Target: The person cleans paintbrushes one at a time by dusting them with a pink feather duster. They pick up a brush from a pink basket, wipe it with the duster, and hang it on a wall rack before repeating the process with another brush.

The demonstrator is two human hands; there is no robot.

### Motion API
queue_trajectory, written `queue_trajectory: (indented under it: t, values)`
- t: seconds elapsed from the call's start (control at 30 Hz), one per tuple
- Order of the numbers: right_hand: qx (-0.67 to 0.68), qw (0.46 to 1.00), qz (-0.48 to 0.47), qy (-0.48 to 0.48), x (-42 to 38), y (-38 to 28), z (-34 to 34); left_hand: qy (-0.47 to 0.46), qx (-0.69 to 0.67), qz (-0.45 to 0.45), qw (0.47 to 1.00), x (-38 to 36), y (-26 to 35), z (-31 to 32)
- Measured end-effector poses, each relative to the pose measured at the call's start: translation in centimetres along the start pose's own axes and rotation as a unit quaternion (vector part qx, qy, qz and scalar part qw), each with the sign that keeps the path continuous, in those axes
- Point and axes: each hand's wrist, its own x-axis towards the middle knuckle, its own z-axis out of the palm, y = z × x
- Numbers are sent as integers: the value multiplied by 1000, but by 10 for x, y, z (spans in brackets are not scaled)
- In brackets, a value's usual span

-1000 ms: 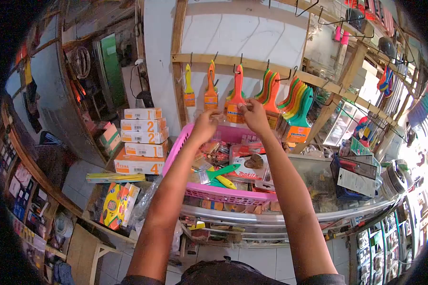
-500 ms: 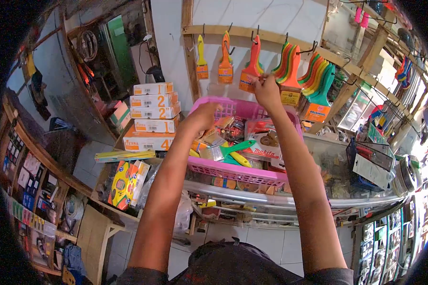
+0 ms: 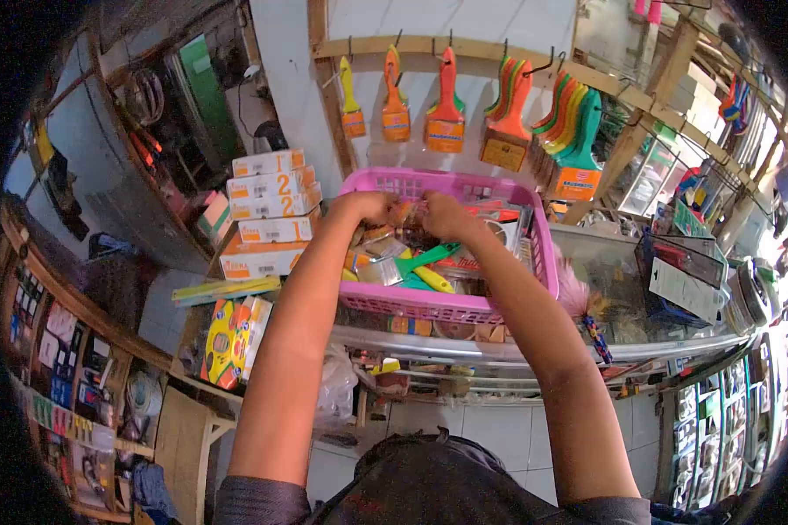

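Both hands are over the far left part of a pink plastic basket [image 3: 429, 302]. My left hand [image 3: 366, 208] has its fingers curled inward, their tips mostly hidden. Close beside it, my right hand [image 3: 446, 217] is closed too, its fingertips turned toward the left. A small reddish-orange bundle [image 3: 407, 213] shows between them; its kind is not clear. Just below the hands, a paintbrush with a green handle [image 3: 429, 258] lies in the basket, next to a yellow handle [image 3: 433, 278]. A red-and-white package [image 3: 495, 213] lies at the basket's far right.
Paintbrushes hang on hooks from a wooden rail [image 3: 411, 41], among them an orange-handled stack [image 3: 508, 131] and a green one [image 3: 582, 157]. White-and-orange boxes [image 3: 267, 210] are stacked left of the basket. The glass counter [image 3: 617, 254] bears a dark wire rack [image 3: 678, 280].
My right hand has left the hanging red-orange paintbrush and come down into the basket beside my left hand. My left hand has shifted slightly. The hanging brushes remain on their hooks.
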Motion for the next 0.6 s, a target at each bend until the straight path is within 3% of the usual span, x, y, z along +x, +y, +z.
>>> queue_trajectory:
  t: [0.1,0.23,0.33,0.43,0.53,0.6]
  values:
    - [-4,1000,-5,10,-7,-14,2,74,-38,-29,996,-24,35,-12]
    - [-13,999,-10,52,-10,-23,-1,67,-89,-5,994,-48,75,-28]
    - [8,997,-6,83,-11,-26,-9,154,-74,5,985,-61,93,-27]
    - [61,992,-11,110,-33,-32,-48,252,-88,83,960,-66,93,-27]
    - [132,980,35,147,-83,-57,-106,404,-32,94,909,-110,125,-41]
    - [155,943,-52,289,-105,-41,-112,547,1,52,836,-135,151,-43]
